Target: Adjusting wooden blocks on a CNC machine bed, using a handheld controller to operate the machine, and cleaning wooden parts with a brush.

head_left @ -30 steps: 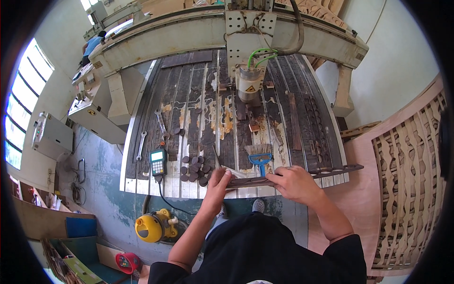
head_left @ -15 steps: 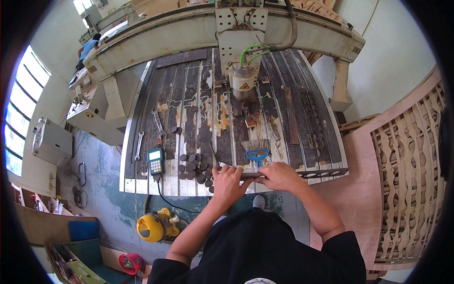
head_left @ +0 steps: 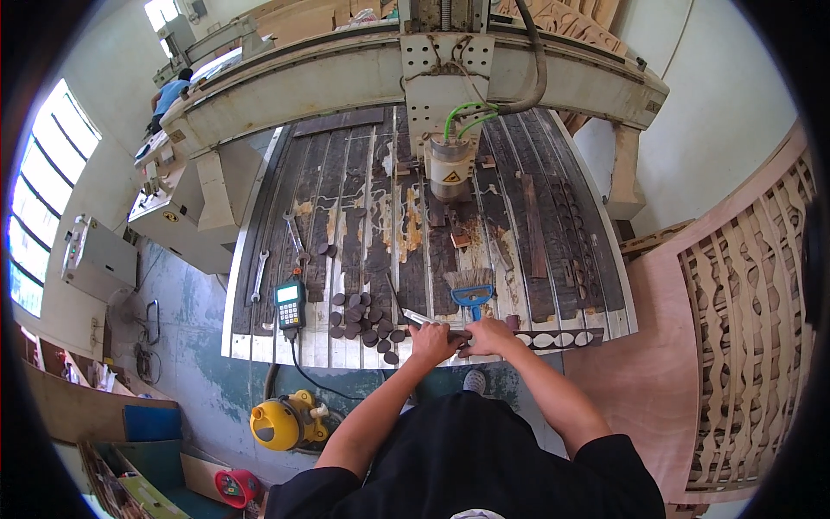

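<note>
My left hand [head_left: 433, 342] and my right hand [head_left: 489, 336] are close together at the table's near edge. Both are closed on the left part of a dark wooden strip [head_left: 563, 338]. Round holes run along the strip's right part, which sticks out past my right hand. A slim tool with a pale metal part [head_left: 415, 317] touches or lies just beyond my left fingers; I cannot tell which. Left of that hand is a loose pile of dark wooden discs [head_left: 355, 316]. A blue-handled brush [head_left: 471, 294] lies just beyond my right hand.
A router spindle [head_left: 450, 164] hangs from the gantry over the slotted table. Two wrenches [head_left: 260, 277] and a handheld keypad controller [head_left: 290, 303] lie at left. A yellow vacuum [head_left: 278, 424] stands on the floor. A large cut-out panel [head_left: 743, 346] leans at right; another person [head_left: 169, 95] is far left.
The strip has turned from edge-on to show its holes, and its right end has come nearer me. My hands have drawn closer together. The view has shifted slightly.
</note>
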{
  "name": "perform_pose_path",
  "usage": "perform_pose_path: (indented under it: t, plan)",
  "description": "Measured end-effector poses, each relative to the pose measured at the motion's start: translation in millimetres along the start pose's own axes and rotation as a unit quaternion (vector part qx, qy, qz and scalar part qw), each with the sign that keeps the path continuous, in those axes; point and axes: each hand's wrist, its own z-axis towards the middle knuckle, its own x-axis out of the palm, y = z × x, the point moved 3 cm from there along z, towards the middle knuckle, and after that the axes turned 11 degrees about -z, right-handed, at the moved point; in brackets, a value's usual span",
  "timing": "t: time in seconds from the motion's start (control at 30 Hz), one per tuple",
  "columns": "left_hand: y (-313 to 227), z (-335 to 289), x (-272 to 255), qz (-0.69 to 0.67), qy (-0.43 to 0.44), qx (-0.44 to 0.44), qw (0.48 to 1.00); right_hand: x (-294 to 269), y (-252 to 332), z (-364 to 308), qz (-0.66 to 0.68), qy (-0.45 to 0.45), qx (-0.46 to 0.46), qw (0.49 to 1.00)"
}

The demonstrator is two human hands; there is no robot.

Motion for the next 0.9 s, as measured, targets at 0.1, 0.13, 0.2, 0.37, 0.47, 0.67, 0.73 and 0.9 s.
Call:
perform_pose_path:
  t: [0.1,0.13,0.2,0.37,0.47,0.67,0.73,0.9]
  plan:
    - [11.1,8.0,19.2,0.001,0.068,-0.047,0.997,21.7,-3.4,15.3,-0.002,0.015,0.038,0.999]
    - [16.7,8.0,26.3,0.012,0.055,-0.045,0.997,26.8,-3.9,19.6,-0.002,0.014,0.039,0.999]
    - [23.9,7.1,36.8,0.024,0.042,-0.041,0.998,35.6,-3.7,25.5,0.011,0.052,0.041,0.998]
    - [34.2,2.8,48.6,0.011,0.071,-0.092,0.993,52.3,-2.1,35.9,0.010,0.054,0.045,0.997]
    - [33.0,1.1,45.1,0.011,0.057,-0.101,0.993,62.0,-2.6,44.5,0.005,0.053,0.043,0.998]
    - [37.7,2.7,43.1,0.003,0.061,-0.119,0.991,59.9,0.5,48.9,-0.007,0.069,0.040,0.997]
    - [37.6,4.6,43.1,0.007,0.067,-0.124,0.990,61.5,-0.4,49.5,-0.008,0.060,0.037,0.998]
    - [40.3,5.5,46.4,-0.001,0.065,-0.138,0.988,63.2,-1.6,51.8,-0.014,0.045,0.031,0.998]
